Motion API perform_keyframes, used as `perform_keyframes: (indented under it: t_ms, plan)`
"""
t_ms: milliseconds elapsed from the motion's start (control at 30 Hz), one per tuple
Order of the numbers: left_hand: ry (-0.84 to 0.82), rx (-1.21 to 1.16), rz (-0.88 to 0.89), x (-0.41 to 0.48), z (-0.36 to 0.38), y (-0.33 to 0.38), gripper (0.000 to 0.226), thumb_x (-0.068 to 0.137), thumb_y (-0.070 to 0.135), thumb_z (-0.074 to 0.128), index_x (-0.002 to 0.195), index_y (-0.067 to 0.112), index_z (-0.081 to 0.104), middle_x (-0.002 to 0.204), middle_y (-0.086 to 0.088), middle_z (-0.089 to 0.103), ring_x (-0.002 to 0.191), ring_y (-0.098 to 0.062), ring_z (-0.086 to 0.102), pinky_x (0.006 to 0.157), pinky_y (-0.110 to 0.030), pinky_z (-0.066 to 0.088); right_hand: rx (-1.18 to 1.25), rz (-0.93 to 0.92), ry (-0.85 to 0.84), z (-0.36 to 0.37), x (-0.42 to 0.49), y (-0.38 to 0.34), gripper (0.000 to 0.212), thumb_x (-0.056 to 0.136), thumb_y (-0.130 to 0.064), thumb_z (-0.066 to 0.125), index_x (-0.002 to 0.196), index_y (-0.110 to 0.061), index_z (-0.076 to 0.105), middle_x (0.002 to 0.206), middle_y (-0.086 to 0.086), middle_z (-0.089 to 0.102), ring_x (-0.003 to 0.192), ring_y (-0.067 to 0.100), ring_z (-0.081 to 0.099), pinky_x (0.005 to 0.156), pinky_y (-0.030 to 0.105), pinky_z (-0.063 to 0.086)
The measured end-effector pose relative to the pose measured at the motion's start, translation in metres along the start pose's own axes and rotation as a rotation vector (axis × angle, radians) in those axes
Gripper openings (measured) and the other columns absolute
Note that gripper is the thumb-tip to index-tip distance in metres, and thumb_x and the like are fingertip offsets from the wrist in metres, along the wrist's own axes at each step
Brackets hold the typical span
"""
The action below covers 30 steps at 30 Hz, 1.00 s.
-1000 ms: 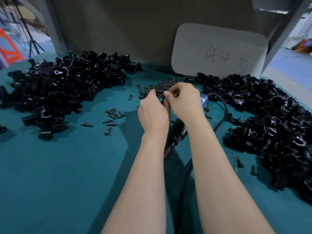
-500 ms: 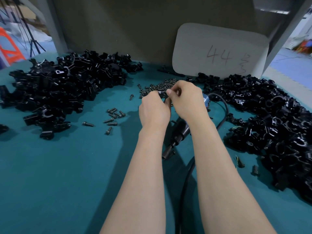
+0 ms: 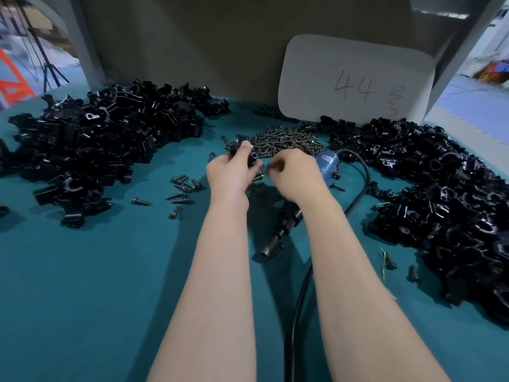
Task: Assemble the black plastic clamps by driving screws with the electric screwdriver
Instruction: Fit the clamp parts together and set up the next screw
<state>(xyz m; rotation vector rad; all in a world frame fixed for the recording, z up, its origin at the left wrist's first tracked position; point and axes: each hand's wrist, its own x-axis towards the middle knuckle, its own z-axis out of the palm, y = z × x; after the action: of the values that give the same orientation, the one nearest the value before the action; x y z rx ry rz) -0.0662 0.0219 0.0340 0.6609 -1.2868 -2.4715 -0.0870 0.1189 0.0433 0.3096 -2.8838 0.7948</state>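
Black clamp [image 3: 252,159] sat gripped in left hand [image 3: 225,175]; right hand [image 3: 296,175] just right, fingers curled, grip unclear; screwdriver [image 3: 286,221] lay on tabletop [image 3: 82,271].

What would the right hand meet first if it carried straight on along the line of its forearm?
Most likely the screw heap, which lies just beyond the right hand. The clamp in the left hand sits left of that line. The hand's height above the heap is unclear.

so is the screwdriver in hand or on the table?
Down. The screwdriver lies flat on the table, with nothing gripping it.
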Motion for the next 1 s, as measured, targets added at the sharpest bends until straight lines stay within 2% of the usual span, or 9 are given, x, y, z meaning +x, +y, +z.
perform_keyframes:
  t_ms: [100, 167, 300, 467, 600, 667, 767, 867, 1000]
  plan:
    - [-0.020, -0.212, -0.079, 0.003, -0.002, 0.002, 0.014, 0.091, 0.010, 0.065, 0.086, -0.001, 0.059, 0.103, -0.022, 0.062, 0.070, -0.022, 0.066, 0.072, -0.028, 0.060, -0.192, -0.019, -0.198, 0.014, -0.002, -0.011, 0.025, 0.090, -0.021, 0.061, 0.112, -0.009, 0.059, 0.110, 0.013, 0.064, 0.102, 0.030, 0.059, 0.074, 0.030, 0.042]
    - [-0.025, -0.285, -0.114, 0.004, -0.003, 0.003, 0.015, 0.092, 0.009, 0.064, 0.084, -0.002, 0.059, 0.107, -0.027, 0.062, 0.077, -0.026, 0.065, 0.073, -0.030, 0.060, -0.284, -0.029, -0.218, 0.020, -0.003, -0.014, 0.027, 0.091, -0.019, 0.058, 0.115, -0.008, 0.054, 0.113, 0.013, 0.061, 0.105, 0.031, 0.056, 0.074, 0.031, 0.040]
    - [-0.057, -0.335, -0.162, 0.006, -0.005, 0.005, 0.013, 0.091, 0.010, 0.065, 0.086, -0.001, 0.061, 0.115, -0.030, 0.062, 0.087, -0.030, 0.067, 0.074, -0.031, 0.059, -0.317, -0.079, -0.236, 0.023, -0.004, -0.016, 0.020, 0.093, -0.015, 0.050, 0.112, -0.011, 0.051, 0.110, 0.010, 0.062, 0.089, 0.027, 0.052, 0.073, 0.033, 0.039]
    - [-0.062, -0.395, -0.218, 0.005, -0.007, 0.007, 0.013, 0.090, 0.010, 0.065, 0.081, 0.002, 0.060, 0.095, -0.023, 0.063, 0.077, -0.026, 0.066, 0.078, -0.031, 0.059, -0.336, -0.099, -0.295, 0.022, -0.002, -0.018, 0.010, 0.093, -0.014, 0.047, 0.104, -0.014, 0.048, 0.111, 0.010, 0.061, 0.085, 0.025, 0.046, 0.075, 0.034, 0.039]
    - [-0.072, -0.416, -0.230, 0.005, -0.007, 0.007, 0.012, 0.090, 0.010, 0.065, 0.085, 0.001, 0.059, 0.105, -0.024, 0.061, 0.082, -0.025, 0.064, 0.082, -0.030, 0.058, -0.164, -0.075, -0.176, 0.019, -0.001, -0.013, 0.019, 0.091, -0.009, 0.048, 0.110, -0.011, 0.052, 0.110, 0.012, 0.062, 0.087, 0.026, 0.052, 0.073, 0.031, 0.041]
    - [-0.077, -0.395, -0.231, 0.005, -0.007, 0.006, 0.012, 0.091, 0.012, 0.065, 0.090, 0.002, 0.059, 0.114, -0.024, 0.061, 0.085, -0.023, 0.064, 0.082, -0.028, 0.057, 0.074, -0.028, -0.020, 0.010, 0.000, -0.010, 0.022, 0.092, -0.009, 0.053, 0.113, -0.013, 0.058, 0.107, 0.007, 0.064, 0.092, 0.021, 0.057, 0.078, 0.028, 0.044]
    - [-0.087, -0.368, -0.220, 0.005, -0.006, 0.005, 0.019, 0.092, 0.016, 0.064, 0.104, 0.002, 0.058, 0.118, -0.022, 0.062, 0.084, -0.020, 0.064, 0.084, -0.027, 0.056, 0.398, 0.004, 0.184, -0.004, 0.002, -0.007, 0.013, 0.092, -0.011, 0.058, 0.100, -0.019, 0.065, 0.095, -0.001, 0.067, 0.089, 0.013, 0.063, 0.083, 0.020, 0.047]
    - [-0.094, -0.360, -0.190, 0.004, -0.002, 0.004, 0.021, 0.093, 0.015, 0.062, 0.108, 0.002, 0.056, 0.108, -0.019, 0.063, 0.079, -0.020, 0.063, 0.076, -0.023, 0.056, 0.553, -0.004, 0.214, -0.006, 0.001, -0.008, 0.005, 0.091, -0.014, 0.061, 0.092, -0.018, 0.062, 0.089, 0.003, 0.069, 0.087, 0.017, 0.067, 0.086, 0.029, 0.053]
    - [-0.103, -0.283, -0.181, 0.003, -0.003, 0.003, 0.015, 0.092, 0.019, 0.064, 0.095, 0.005, 0.061, 0.099, -0.016, 0.065, 0.072, -0.016, 0.063, 0.059, -0.016, 0.055, 0.532, -0.044, 0.243, -0.004, 0.001, -0.009, 0.006, 0.090, -0.019, 0.064, 0.091, -0.019, 0.058, 0.082, -0.010, 0.062, 0.076, 0.003, 0.059, 0.069, 0.008, 0.046]
